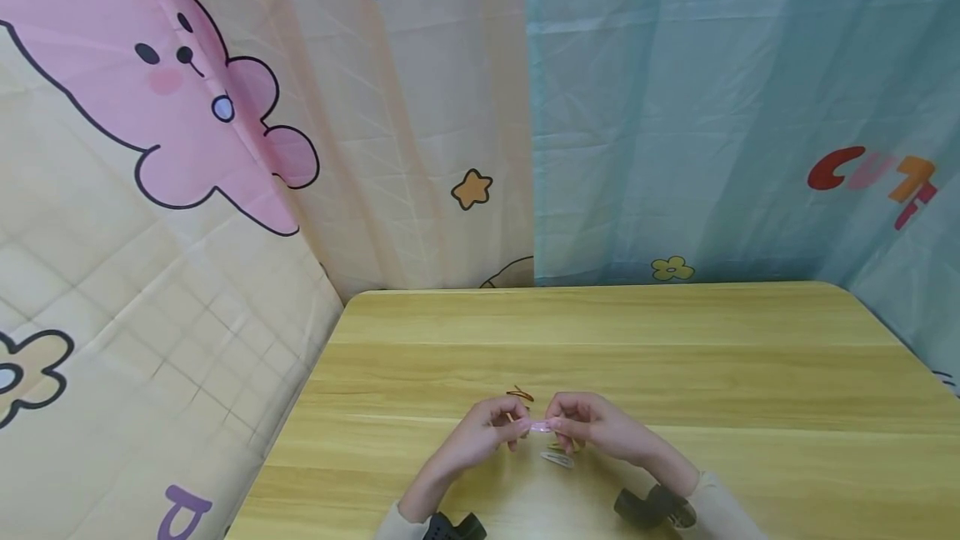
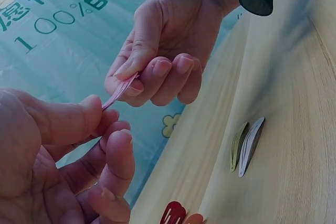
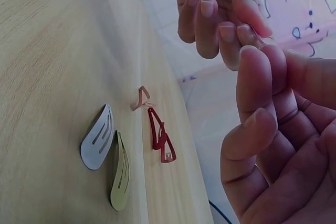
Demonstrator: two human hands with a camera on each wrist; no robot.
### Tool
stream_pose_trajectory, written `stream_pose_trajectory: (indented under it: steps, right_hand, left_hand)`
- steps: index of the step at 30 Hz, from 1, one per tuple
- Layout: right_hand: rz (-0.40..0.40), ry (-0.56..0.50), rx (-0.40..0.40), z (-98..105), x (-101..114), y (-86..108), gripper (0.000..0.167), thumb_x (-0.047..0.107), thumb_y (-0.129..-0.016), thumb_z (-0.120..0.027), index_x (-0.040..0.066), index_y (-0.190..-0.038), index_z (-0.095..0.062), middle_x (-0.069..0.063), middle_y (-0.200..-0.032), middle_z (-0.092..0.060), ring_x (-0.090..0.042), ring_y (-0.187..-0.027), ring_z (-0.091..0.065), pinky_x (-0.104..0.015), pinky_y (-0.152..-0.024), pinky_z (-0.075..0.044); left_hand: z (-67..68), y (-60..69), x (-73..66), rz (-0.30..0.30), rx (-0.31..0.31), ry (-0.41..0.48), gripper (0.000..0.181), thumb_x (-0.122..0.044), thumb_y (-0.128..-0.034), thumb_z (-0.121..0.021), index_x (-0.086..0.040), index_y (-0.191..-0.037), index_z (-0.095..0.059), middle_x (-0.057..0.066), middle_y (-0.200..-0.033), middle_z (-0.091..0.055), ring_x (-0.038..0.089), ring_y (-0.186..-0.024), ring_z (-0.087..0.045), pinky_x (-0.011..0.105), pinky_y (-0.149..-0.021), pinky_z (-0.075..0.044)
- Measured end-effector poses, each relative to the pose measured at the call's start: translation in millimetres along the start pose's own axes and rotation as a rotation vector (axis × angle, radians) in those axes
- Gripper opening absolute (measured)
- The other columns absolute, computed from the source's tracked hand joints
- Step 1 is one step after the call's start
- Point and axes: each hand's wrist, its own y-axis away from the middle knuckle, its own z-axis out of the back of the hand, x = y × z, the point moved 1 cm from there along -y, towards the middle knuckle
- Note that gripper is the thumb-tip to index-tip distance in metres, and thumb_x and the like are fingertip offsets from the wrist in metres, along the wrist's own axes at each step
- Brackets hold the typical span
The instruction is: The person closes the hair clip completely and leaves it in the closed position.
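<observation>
Above a wooden table (image 1: 750,373), the person's left hand (image 1: 486,432) and right hand (image 1: 596,423) face each other — thumb and finger of each pinching an end of a slim pink clip (image 1: 540,426), held between them. On the tabletop, a silver clip (image 3: 95,145) lies just beside a green clip (image 3: 119,182) — a red clip (image 2: 174,213) and orange clip (image 2: 195,219) lie farther from the person.

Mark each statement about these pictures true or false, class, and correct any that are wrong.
1. The left hand and right hand pinch the same pink clip. True.
2. The right hand holds the green clip. False: the green clip lies on the table.
3. The grey clip lies beside the green clip. True.
4. The printed star is blue. False: the star is orange.
</observation>
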Motion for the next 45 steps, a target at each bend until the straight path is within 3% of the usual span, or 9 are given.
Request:
stream_pose_trajectory:
  steps: [7, 17, 23, 35, 45]
  right_hand:
    - [-0.006, -0.020, 0.006, 0.9, 0.3, 0.2, 0.025, 0.018, -0.099, -0.051, -0.007, -0.098, -0.055, -0.037, -0.081, -0.050, -0.012, -0.064, -0.053, -0.023, -0.058, -0.039]
    - [0.048, -0.082, 0.048, 0.5, 4.6, 0.3, 0.030, 0.014, -0.100, -0.048, -0.017, -0.100, -0.048, -0.037, -0.078, -0.046, -0.022, -0.062, -0.052, -0.025, -0.056, -0.038]
    - [0.044, -0.088, 0.046, 0.0, 5.0, 0.2, 0.030, 0.014, -0.100, -0.048, -0.016, -0.101, -0.049, -0.042, -0.079, -0.044, -0.021, -0.062, -0.051, -0.025, -0.055, -0.036]
    - [-0.005, -0.050, 0.010, 1.8, 1.2, -0.7, 0.030, 0.017, -0.100, -0.050, -0.013, -0.101, -0.052, -0.039, -0.080, -0.049, -0.022, -0.062, -0.052, -0.022, -0.057, -0.039]
    - [-0.082, -0.019, -0.062, 0.8, 5.7, 0.8, 0.032, 0.018, -0.097, -0.055, -0.013, -0.103, -0.055, -0.012, -0.073, -0.057, -0.019, -0.063, -0.054, -0.026, -0.058, -0.040]
  left_hand:
    - [0.8, 1.2, -3.1, 0.014, 0.009, 0.046, 0.014, -0.015, -0.0934, -0.060, -0.005, -0.085, -0.061, 0.008, -0.078, -0.058, 0.015, -0.065, -0.053, 0.022, -0.057, -0.035]
    - [4.3, 0.2, -1.4, -0.015, 0.088, 0.184, 0.019, -0.015, -0.0961, -0.055, 0.003, -0.090, -0.057, 0.000, -0.080, -0.055, 0.013, -0.066, -0.051, 0.020, -0.055, -0.032]
    - [4.1, -0.9, 1.8, -0.017, 0.080, 0.158, 0.019, -0.016, -0.0960, -0.056, 0.002, -0.090, -0.058, 0.000, -0.080, -0.056, 0.010, -0.066, -0.052, 0.020, -0.055, -0.032]
    - [2.9, -2.0, -0.2, -0.021, 0.050, 0.103, 0.016, -0.014, -0.0962, -0.055, -0.001, -0.088, -0.058, 0.000, -0.080, -0.055, 0.012, -0.065, -0.052, 0.019, -0.055, -0.034]
    - [3.0, -1.2, 2.3, -0.019, 0.025, 0.070, 0.016, -0.015, -0.0960, -0.056, 0.000, -0.089, -0.059, 0.000, -0.080, -0.056, 0.017, -0.066, -0.054, 0.024, -0.058, -0.039]
